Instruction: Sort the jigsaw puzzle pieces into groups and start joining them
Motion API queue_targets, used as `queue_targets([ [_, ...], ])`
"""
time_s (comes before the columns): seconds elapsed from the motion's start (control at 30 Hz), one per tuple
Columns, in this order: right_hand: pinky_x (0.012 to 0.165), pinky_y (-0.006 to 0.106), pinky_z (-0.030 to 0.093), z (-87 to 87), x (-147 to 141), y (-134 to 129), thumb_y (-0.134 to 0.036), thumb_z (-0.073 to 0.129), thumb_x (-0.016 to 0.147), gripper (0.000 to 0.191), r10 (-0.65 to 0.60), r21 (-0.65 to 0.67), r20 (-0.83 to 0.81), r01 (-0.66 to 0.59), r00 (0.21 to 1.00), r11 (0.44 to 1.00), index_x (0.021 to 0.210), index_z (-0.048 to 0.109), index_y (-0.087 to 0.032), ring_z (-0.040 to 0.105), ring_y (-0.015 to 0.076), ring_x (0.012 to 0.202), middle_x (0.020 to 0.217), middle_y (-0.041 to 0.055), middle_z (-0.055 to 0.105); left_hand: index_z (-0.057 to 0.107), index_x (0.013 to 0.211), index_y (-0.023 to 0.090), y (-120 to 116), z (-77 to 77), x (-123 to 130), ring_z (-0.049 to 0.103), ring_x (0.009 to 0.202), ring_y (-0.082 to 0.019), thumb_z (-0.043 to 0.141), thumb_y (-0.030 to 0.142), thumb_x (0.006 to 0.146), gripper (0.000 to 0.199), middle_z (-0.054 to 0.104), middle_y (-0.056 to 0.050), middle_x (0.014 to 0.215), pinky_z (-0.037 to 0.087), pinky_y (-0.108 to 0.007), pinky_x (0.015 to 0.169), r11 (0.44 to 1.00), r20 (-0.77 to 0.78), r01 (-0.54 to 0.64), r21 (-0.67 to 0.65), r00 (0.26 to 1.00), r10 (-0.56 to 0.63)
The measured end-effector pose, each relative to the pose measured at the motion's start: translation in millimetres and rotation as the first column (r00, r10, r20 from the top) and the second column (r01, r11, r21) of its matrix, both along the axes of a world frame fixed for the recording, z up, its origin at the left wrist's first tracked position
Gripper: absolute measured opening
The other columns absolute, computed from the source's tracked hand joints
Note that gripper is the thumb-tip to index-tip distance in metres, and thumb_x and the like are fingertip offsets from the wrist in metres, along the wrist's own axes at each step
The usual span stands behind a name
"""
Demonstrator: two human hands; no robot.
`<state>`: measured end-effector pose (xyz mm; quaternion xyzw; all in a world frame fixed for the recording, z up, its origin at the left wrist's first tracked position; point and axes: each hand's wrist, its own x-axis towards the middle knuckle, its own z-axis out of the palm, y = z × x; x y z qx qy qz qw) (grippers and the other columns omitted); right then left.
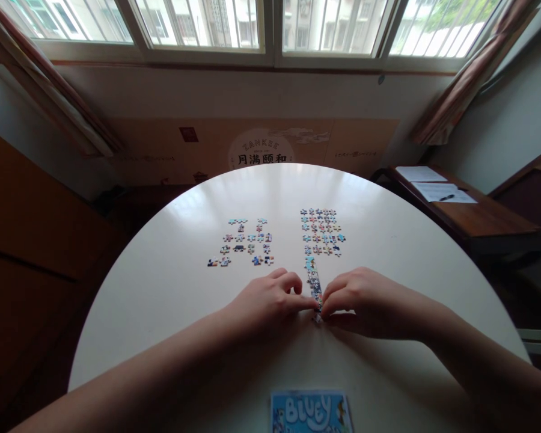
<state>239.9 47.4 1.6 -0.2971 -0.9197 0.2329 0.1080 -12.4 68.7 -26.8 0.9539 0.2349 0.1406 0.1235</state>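
A narrow strip of joined jigsaw pieces (314, 278) runs toward me down the white table. My left hand (277, 294) comes in from its left side, index finger stretched onto the strip's near end and the other fingers curled; its thumb is hidden. From the right, my right hand (358, 297) has its fingers pinched together at that same end, touching the pieces. A jigsaw piece (317, 319) shows just below the fingertips. Which piece lies between the right fingers is partly covered.
Loose jigsaw pieces lie in rows at the left (247, 239) and in a tighter block at the right (321, 228) beyond my hands. A blue Bluey box (311, 412) sits at the near edge of the round table (162, 288). Papers (442, 192) and a pen rest on a side table.
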Motion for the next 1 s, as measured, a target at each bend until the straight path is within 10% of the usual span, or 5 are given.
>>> queue_targets([
  [1.0, 0.074, 0.024, 0.047, 1.5, -0.8, 0.4, -0.019, 0.068, 0.089, 0.013, -0.047, -0.049, 0.015, 0.047, 0.999, 0.998, 0.092, 0.079, -0.027, 0.068, 0.0116, 0.078, 0.090, -0.0023, 0.076, 0.072, 0.119, 0.040, 2.6, -2.5, 0.6, 0.057, 0.089, -0.019, 0.063, 0.010, 0.090, 0.043, 0.062, -0.003, 0.100, 0.050, -0.030, 0.075, 0.999, -0.016, 0.031, 0.031, 0.999, -0.030],
])
